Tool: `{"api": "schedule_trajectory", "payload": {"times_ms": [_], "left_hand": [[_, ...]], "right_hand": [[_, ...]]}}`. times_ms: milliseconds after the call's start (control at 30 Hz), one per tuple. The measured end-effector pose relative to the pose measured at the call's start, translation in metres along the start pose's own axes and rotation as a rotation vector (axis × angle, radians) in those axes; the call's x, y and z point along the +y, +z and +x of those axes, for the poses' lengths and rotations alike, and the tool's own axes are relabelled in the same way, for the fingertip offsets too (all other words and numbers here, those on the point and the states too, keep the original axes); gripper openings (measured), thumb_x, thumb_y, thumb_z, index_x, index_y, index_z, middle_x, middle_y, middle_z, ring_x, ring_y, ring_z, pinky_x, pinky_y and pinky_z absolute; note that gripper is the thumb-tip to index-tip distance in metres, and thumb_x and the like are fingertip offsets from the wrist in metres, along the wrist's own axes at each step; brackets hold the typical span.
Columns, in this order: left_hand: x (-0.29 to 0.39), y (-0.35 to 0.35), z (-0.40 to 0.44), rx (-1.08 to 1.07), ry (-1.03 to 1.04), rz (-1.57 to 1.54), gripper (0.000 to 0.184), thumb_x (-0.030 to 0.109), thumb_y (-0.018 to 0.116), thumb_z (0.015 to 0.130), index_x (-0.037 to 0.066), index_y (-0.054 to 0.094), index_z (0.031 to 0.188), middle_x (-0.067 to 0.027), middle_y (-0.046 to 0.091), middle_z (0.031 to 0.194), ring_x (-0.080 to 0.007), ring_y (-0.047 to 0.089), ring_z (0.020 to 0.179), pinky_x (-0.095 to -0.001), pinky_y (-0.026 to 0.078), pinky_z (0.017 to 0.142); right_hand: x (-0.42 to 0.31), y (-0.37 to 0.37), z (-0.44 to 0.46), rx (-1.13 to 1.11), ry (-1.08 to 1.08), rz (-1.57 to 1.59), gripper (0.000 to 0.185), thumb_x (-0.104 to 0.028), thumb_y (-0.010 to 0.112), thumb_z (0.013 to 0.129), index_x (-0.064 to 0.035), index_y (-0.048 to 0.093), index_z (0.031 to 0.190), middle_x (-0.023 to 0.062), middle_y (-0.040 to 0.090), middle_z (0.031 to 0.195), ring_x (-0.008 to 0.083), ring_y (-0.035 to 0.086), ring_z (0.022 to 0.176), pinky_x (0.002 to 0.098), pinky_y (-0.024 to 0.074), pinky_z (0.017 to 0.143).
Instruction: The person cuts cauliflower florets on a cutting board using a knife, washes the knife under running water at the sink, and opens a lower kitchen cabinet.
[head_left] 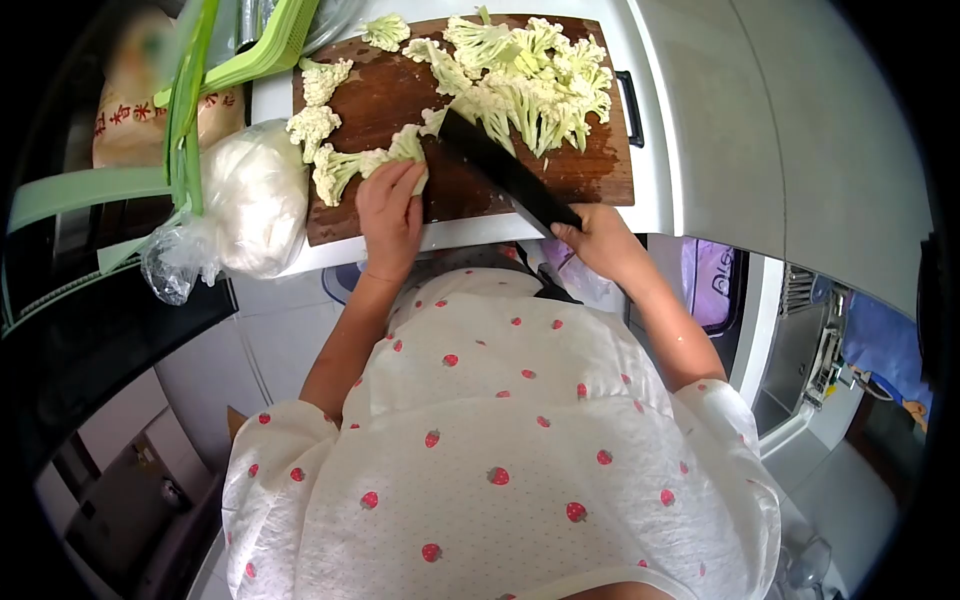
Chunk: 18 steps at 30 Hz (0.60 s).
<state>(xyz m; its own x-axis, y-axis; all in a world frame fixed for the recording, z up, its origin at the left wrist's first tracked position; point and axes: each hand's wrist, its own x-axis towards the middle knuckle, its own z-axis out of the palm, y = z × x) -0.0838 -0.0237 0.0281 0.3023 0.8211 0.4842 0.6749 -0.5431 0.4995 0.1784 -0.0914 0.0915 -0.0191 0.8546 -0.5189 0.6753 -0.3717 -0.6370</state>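
Cauliflower [550,85] lies on the board [375,90]. The far right pile looks cut; bits [335,172] on the left look uncut. Left hand [392,218] pinches one piece [408,145]; right hand [605,243] grips the knife [510,175].

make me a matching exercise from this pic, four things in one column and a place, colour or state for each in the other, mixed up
1. knife
2. left hand
3. board
4. basket

A. light green
B. brown wood
C. in the right hand
D. fingers on cauliflower

Pairs: 1-C, 2-D, 3-B, 4-A
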Motion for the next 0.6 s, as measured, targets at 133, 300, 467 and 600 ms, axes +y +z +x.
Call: {"api": "schedule_trajectory", "payload": {"times_ms": [133, 300, 467, 600], "left_hand": [[0.004, 0.017, 0.010, 0.013, 0.047, -0.080, 0.041, -0.004, 0.065, 0.068, 0.008, 0.062, 0.108, -0.0084, 0.061, 0.112, -0.0300, 0.053, 0.109, -0.0406, 0.040, 0.094], [0.012, 0.018, 0.023, -0.155, 0.174, -0.095, 0.043, 0.003, 0.070, 0.069, 0.007, 0.060, 0.111, -0.0096, 0.057, 0.121, -0.0309, 0.050, 0.116, -0.0429, 0.038, 0.096], [0.016, -0.007, 0.021, -0.010, -0.080, 0.008, 0.045, 0.010, 0.073, 0.072, 0.006, 0.059, 0.114, -0.0140, 0.048, 0.131, -0.0319, 0.046, 0.120, -0.0401, 0.037, 0.100], [0.008, 0.005, 0.017, -0.044, -0.238, -0.094, 0.048, 0.008, 0.074, 0.071, 0.006, 0.057, 0.116, -0.0164, 0.045, 0.129, -0.0328, 0.045, 0.118, -0.0387, 0.036, 0.100]], "right_hand": [[-0.004, -0.003, 0.004, 0.049, 0.013, 0.013, 0.021, -0.019, 0.059, 0.088, 0.0013, 0.062, 0.092, 0.0223, 0.058, 0.067, 0.0352, 0.059, 0.062, 0.0407, 0.0450, 0.062], [0.005, -0.001, 0.000, 0.030, 0.046, 0.007, 0.021, -0.020, 0.058, 0.089, 0.0010, 0.061, 0.088, 0.0178, 0.058, 0.062, 0.0321, 0.058, 0.057, 0.0404, 0.0445, 0.059], [0.009, 0.003, -0.005, 0.092, -0.014, -0.002, 0.020, -0.019, 0.057, 0.090, 0.0004, 0.061, 0.087, 0.0147, 0.056, 0.059, 0.0280, 0.057, 0.053, 0.0392, 0.0439, 0.056], [0.005, 0.002, -0.008, 0.108, -0.009, -0.039, 0.020, -0.019, 0.057, 0.090, 0.0004, 0.061, 0.087, 0.0130, 0.055, 0.056, 0.0249, 0.056, 0.051, 0.0378, 0.0437, 0.054]]}}
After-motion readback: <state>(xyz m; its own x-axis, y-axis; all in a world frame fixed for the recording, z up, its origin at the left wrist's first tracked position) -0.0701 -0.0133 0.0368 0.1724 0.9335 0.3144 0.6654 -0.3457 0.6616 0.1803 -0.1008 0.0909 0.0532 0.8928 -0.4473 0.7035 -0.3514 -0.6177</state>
